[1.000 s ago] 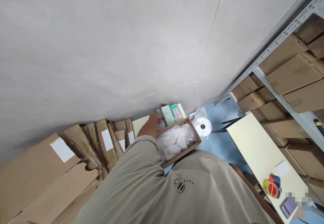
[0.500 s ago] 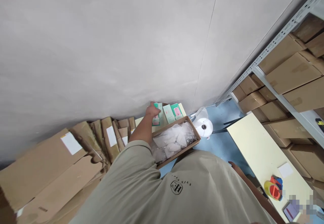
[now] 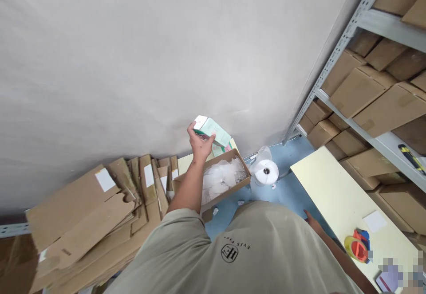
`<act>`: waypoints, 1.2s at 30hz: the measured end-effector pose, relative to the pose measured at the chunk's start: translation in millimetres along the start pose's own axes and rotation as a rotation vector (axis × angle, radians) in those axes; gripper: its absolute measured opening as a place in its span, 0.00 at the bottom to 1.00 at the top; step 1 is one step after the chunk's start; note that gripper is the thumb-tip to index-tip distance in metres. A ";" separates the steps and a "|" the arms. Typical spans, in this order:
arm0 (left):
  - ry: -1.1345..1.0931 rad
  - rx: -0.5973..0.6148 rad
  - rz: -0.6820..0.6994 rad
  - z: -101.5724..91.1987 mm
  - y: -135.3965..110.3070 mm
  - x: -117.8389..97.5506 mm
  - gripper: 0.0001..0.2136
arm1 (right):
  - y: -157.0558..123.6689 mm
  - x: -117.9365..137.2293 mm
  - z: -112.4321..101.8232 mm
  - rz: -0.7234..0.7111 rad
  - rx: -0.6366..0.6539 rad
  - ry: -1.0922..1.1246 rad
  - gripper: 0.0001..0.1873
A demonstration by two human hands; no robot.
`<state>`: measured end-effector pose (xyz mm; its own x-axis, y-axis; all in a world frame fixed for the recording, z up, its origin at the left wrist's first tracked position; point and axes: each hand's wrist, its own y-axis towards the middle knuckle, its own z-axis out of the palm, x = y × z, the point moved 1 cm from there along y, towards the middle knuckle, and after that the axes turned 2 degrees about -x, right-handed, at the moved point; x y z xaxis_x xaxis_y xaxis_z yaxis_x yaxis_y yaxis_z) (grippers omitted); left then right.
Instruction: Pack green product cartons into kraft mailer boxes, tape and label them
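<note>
My left hand (image 3: 200, 143) is closed around a mint-green and white carton (image 3: 214, 131). The carton is tilted and raised above the back of the table by the wall. Beneath it a second green carton (image 3: 218, 150) with a pink patch is partly hidden. Just in front stands an open cardboard box (image 3: 229, 187) filled with crumpled clear-white plastic wrap (image 3: 219, 174). My right hand (image 3: 311, 221) hangs low by my side near the pale tabletop, a finger stretched out, apparently holding nothing; part of it is hidden.
Flattened cardboard boxes (image 3: 80, 205) lean in a stack on the left. A white plastic roll (image 3: 266, 172) stands on the blue floor (image 3: 289, 187). At right is a pale table (image 3: 328, 183) with a tape dispenser (image 3: 357, 246); boxed shelves (image 3: 369, 136) rise behind.
My left hand has lifted a green-and-white carton off the table by the wall and tilted it. My right hand stays low at my side. The view has shifted slightly.
</note>
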<state>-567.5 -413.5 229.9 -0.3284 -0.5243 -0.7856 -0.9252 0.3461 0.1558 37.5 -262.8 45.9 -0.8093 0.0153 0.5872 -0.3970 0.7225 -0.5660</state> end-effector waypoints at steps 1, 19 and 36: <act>-0.073 -0.017 0.032 5.7 -10.4 -14.4 0.50 | -2.0 -13.2 -4.2 0.011 -0.008 0.005 0.26; -0.841 0.698 0.472 230.1 -319.6 -252.7 0.47 | -70.7 -14.2 -161.6 -0.462 -0.400 0.526 0.63; -0.702 1.180 0.632 322.2 -436.6 -383.3 0.22 | -129.7 -126.1 -241.2 -0.370 -0.534 0.753 0.62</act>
<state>23.6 -113.0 270.1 -0.1320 0.2942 -0.9466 0.1204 0.9526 0.2793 295.5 -191.7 184.9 -0.1147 0.0275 0.9930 -0.1723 0.9839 -0.0472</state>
